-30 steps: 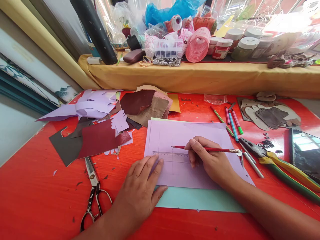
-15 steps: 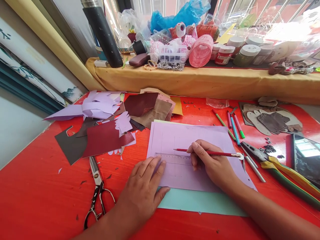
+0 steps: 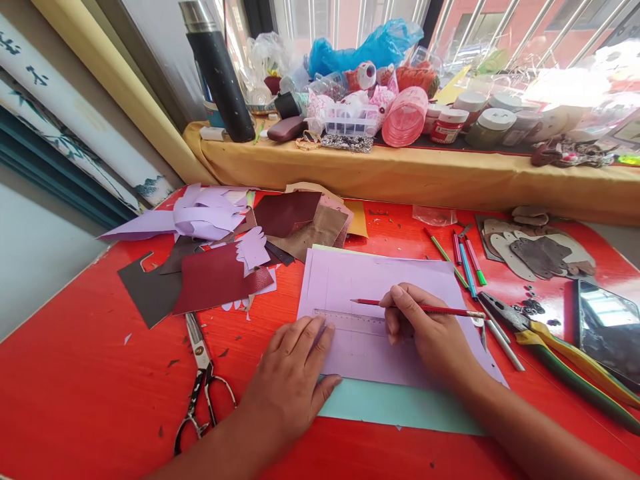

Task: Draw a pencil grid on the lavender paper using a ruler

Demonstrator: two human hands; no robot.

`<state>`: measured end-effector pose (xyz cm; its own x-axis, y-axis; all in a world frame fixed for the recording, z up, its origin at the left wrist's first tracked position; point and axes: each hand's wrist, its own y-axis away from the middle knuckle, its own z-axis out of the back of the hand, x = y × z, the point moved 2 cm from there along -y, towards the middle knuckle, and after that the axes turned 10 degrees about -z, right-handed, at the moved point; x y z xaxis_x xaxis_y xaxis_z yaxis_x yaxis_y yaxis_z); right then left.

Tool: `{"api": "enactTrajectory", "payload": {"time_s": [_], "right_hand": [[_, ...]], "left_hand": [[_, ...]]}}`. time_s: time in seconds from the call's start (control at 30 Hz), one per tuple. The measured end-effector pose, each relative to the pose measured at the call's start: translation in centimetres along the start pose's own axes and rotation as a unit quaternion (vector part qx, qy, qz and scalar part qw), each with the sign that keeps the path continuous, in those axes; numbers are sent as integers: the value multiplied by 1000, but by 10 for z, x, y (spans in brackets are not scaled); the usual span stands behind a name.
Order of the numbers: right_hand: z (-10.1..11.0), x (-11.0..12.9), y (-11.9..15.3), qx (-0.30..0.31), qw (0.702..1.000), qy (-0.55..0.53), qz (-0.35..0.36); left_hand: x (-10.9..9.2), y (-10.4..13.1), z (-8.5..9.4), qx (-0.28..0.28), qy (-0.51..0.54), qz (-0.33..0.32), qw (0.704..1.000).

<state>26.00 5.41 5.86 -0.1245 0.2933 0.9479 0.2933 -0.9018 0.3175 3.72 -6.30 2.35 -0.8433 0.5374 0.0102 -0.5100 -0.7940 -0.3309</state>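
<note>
My left hand (image 3: 295,373) lies flat with fingers stretched, its fingertips on the left end of a clear ruler (image 3: 350,317). The ruler rests across a sheet of purple paper (image 3: 385,277) that bears faint pencil lines. My right hand (image 3: 425,327) grips a red pencil (image 3: 367,303), held almost level above the ruler with its tip pointing left. Part of the ruler's right end is hidden by that hand. Beneath the purple sheet, a light green sheet (image 3: 400,407) sticks out toward me.
Scissors (image 3: 203,380) lie left of my left hand, below leather scraps (image 3: 210,277) and purple paper cuttings (image 3: 205,213). At right are felt pens (image 3: 470,267), pliers (image 3: 540,333), a phone (image 3: 607,327) and grey cut pieces (image 3: 543,257). A cluttered sill with a black flask (image 3: 220,80) runs behind.
The view has shifted slightly, so everything sits a little differently in the frame. Both hands, the pencil and the ruler keep nearly the same places on the paper.
</note>
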Motion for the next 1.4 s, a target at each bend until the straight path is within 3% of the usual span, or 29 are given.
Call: {"api": "enactTrajectory", "payload": {"time_s": [0.3, 0.93, 1.4], "right_hand": [[-21, 21, 6, 73, 997, 15, -8], [-41, 8, -15, 73, 997, 22, -1], [-35, 11, -19, 40, 999, -8, 20]], "left_hand": [[-6, -2, -3, -26, -21, 11, 999], [-7, 0, -2, -24, -32, 12, 999], [-6, -1, -1, -20, -25, 5, 999]]}}
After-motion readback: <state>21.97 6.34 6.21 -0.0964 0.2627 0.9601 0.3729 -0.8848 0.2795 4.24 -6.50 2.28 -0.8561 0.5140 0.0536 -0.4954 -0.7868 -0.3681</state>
